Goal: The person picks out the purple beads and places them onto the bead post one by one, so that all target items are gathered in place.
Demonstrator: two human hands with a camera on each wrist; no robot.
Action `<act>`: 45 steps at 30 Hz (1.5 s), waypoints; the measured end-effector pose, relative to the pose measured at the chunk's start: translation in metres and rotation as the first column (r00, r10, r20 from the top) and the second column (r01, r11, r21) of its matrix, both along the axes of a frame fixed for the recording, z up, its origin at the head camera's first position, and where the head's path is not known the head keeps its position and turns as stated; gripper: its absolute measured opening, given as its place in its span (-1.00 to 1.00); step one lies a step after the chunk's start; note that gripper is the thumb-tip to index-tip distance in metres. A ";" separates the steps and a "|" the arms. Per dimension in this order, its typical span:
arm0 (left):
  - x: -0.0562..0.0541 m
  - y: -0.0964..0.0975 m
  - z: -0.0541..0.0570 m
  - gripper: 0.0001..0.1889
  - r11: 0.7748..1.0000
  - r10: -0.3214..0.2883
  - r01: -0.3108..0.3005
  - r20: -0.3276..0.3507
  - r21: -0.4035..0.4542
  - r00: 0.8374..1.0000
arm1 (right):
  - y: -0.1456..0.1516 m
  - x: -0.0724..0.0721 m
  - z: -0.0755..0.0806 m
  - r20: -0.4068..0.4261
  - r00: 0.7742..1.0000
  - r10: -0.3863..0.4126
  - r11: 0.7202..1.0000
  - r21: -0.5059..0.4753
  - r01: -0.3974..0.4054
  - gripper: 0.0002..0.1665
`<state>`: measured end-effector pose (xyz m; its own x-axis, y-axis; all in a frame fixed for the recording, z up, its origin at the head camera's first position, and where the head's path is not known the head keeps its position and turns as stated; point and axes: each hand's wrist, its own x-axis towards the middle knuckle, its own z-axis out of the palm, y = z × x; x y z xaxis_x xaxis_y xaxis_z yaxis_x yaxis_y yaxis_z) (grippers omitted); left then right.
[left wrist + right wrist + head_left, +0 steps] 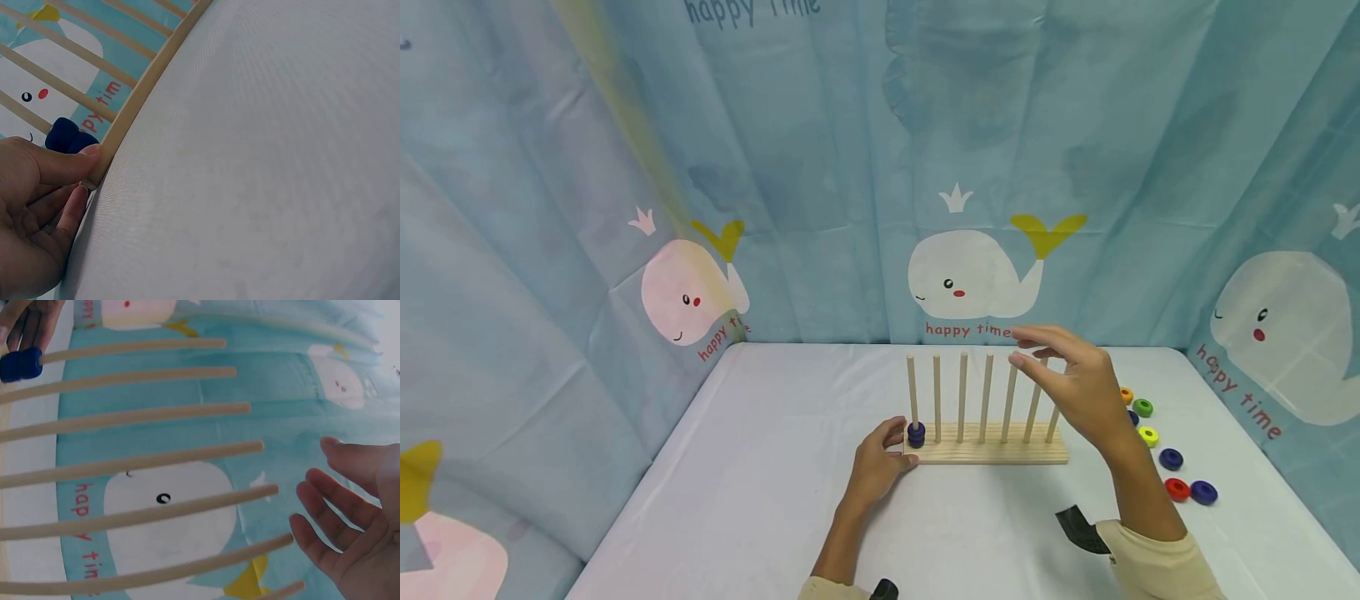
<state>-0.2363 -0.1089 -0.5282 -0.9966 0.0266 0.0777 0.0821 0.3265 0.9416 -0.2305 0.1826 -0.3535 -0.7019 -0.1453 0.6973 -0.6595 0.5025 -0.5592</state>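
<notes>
A wooden peg rack (985,452) with a row of upright pegs stands on the table. Two dark blue rings (916,435) are stacked at the foot of its leftmost peg; they also show in the left wrist view. My left hand (876,465) holds the left end of the base, thumb at the front and fingers behind. Near the tops of the right-hand pegs, my right hand (1070,379) hovers with nothing in it. Its fingers (337,506) are spread and relaxed in the right wrist view, apart from the peg tips.
Loose rings lie on the white table (775,467) to the right: an orange ring (1126,395), a green ring (1142,407), a yellow ring (1147,436), a red ring (1177,489) and several blue ones (1204,492). A whale-print curtain (820,275) hangs behind.
</notes>
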 end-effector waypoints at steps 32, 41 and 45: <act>0.001 0.000 0.000 -0.28 1.000 -0.001 0.001 0.012 -0.005 1.000 | 0.083 0.002 -0.037 0.140 0.951 -0.276 0.955 -0.070 0.287 -0.60; 0.000 -0.001 -0.001 -0.27 1.000 -0.004 0.004 -0.004 0.009 1.000 | 0.102 -0.006 -0.049 0.225 0.922 -0.316 0.942 -0.040 0.333 -0.51; -0.001 0.000 -0.002 -0.28 1.000 -0.002 0.002 0.000 0.006 1.000 | 0.111 -0.008 -0.055 0.274 0.900 -0.339 0.933 -0.022 0.358 -0.45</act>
